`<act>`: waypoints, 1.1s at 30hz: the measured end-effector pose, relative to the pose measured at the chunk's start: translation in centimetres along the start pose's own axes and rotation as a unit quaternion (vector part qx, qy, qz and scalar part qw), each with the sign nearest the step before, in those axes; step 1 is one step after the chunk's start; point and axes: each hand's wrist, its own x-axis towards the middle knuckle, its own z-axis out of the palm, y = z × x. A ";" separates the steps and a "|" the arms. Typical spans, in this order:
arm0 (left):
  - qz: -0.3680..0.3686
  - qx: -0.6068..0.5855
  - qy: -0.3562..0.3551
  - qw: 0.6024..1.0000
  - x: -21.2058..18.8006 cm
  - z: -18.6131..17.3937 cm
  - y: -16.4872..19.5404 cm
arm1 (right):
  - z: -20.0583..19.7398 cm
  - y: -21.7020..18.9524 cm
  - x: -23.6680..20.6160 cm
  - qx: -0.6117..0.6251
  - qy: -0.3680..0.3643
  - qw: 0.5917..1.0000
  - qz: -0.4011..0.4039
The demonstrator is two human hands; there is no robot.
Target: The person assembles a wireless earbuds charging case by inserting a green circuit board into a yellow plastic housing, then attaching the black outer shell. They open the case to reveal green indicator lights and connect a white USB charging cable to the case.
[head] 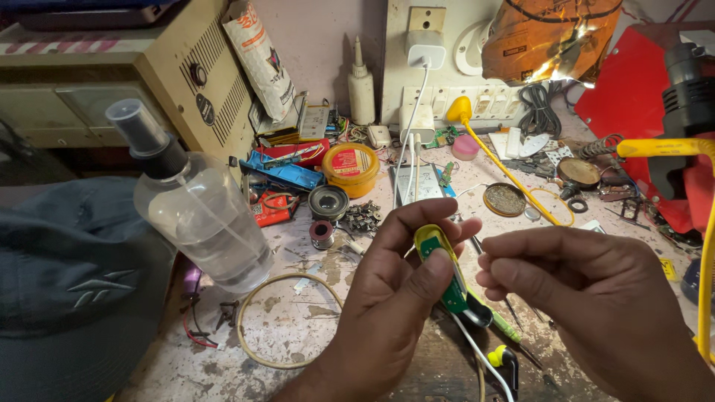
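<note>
Pinching a small green circuit board [445,272] upright between thumb and fingers, the left hand [395,298] holds it above the near middle of the bench [298,320], while the right hand [581,298] sits just beside it, fingertips drawn together, whether on anything I cannot tell. A clear spray bottle [197,208] stands close on the left, a yellow lamp arm [506,167] crosses behind, and small parts crowd the far side, leaving bare bench only near left

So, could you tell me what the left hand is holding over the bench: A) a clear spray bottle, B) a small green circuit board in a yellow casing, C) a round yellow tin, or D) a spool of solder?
B: the left hand pinches a small green circuit board edged by yellow casing, while the spray bottle and yellow tin sit on the bench.
</note>
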 end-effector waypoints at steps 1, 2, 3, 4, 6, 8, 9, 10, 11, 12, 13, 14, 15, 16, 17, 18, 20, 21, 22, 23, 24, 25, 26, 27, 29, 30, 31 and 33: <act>0.005 -0.005 -0.003 1.000 0.0 0.0 0.0 | 0.0 -0.1 -0.1 -0.032 0.010 0.999 0.012; 0.011 -0.011 -0.006 1.000 0.0 -0.1 0.0 | 0.0 -0.2 -0.2 -0.064 0.020 0.997 0.024; 0.016 -0.016 -0.008 1.000 0.0 -0.1 0.0 | 0.1 -0.3 -0.2 -0.095 0.029 0.994 0.037; 0.017 -0.015 -0.007 1.000 0.0 0.0 0.0 | 0.2 -0.3 -0.2 -0.102 0.032 0.994 0.036; 0.018 -0.013 -0.005 1.000 0.1 0.0 0.2 | 0.4 -0.3 -0.3 -0.114 0.037 0.992 0.033; 0.004 0.023 0.002 1.000 -0.1 0.1 0.5 | 0.6 -0.2 -0.3 -0.102 0.024 0.994 0.009; -0.003 0.041 0.006 0.999 -0.2 0.1 0.7 | 0.6 -0.2 -0.3 -0.096 0.017 0.995 -0.003; -0.009 0.040 0.000 0.999 -0.3 0.1 0.9 | 0.6 -0.2 -0.3 -0.101 0.022 0.995 -0.011; -0.015 0.038 -0.005 0.999 -0.3 0.2 0.9 | 0.6 -0.2 -0.3 -0.105 0.027 0.994 -0.018; -0.021 0.036 -0.011 0.999 -0.3 0.2 1.0 | 0.6 -0.2 -0.2 -0.110 0.032 0.993 -0.026; -0.014 0.034 -0.016 0.999 -0.3 0.2 1.0 | 0.5 -0.2 -0.2 -0.118 0.034 0.992 -0.034; -0.007 0.032 -0.020 0.999 -0.2 0.2 1.0 | 0.5 -0.3 -0.2 -0.126 0.037 0.990 -0.041; 0.000 0.030 -0.025 0.999 -0.1 0.2 0.9 | 0.4 -0.3 -0.2 -0.135 0.039 0.989 -0.049; 0.004 0.028 -0.024 0.999 -0.1 0.2 0.9 | 0.3 -0.4 -0.2 -0.144 0.052 0.987 -0.053; 0.009 0.027 -0.023 0.999 0.0 0.2 0.9 | 0.2 -0.6 -0.2 -0.154 0.064 0.984 -0.057; 0.014 0.025 -0.021 0.999 0.0 0.2 0.8 | 0.1 -0.7 -0.1 -0.164 0.076 0.982 -0.062; 0.023 0.018 -0.023 0.999 0.0 0.3 0.7 | 0.0 -1.0 -0.1 -0.171 0.048 0.979 -0.105; 0.027 0.014 -0.025 0.999 0.0 0.4 0.6 | 0.0 -1.1 -0.1 -0.174 0.034 0.976 -0.127; 0.022 0.021 -0.015 0.999 -0.1 0.5 0.5 | 0.1 -1.2 -0.2 -0.160 0.031 0.977 -0.139; 0.016 0.028 -0.005 0.999 -0.2 0.7 0.4 | 0.2 -1.2 -0.2 -0.147 0.028 0.977 -0.150; 0.011 0.035 0.006 0.999 -0.4 0.8 0.3 | 0.3 -1.3 -0.3 -0.134 0.025 0.978 -0.161; 0.015 0.057 0.009 0.998 -0.4 0.8 0.2 | 0.3 -1.3 -0.4 -0.152 0.032 0.975 -0.156; 0.019 0.079 0.012 0.997 -0.4 0.8 0.1 | 0.3 -1.4 -0.5 -0.170 0.039 0.973 -0.151; 0.022 0.101 0.015 0.995 -0.5 0.8 0.0 | 0.3 -1.3 -0.5 -0.188 0.046 0.970 -0.146; 0.011 0.110 0.018 0.994 -0.5 0.7 -0.2 | 0.2 -1.2 -0.4 -0.192 0.019 0.967 -0.168; 0.006 0.114 0.020 0.993 -0.4 0.6 -0.3 | 0.2 -1.1 -0.3 -0.194 0.006 0.964 -0.179; -0.003 0.122 0.022 0.992 -0.3 0.5 -0.5 | 0.1 -0.9 0.0 -0.203 0.004 0.968 -0.147; -0.021 0.138 0.027 0.990 -0.2 0.3 -0.6 | 0.1 -0.6 0.6 -0.220 0.000 0.972 -0.082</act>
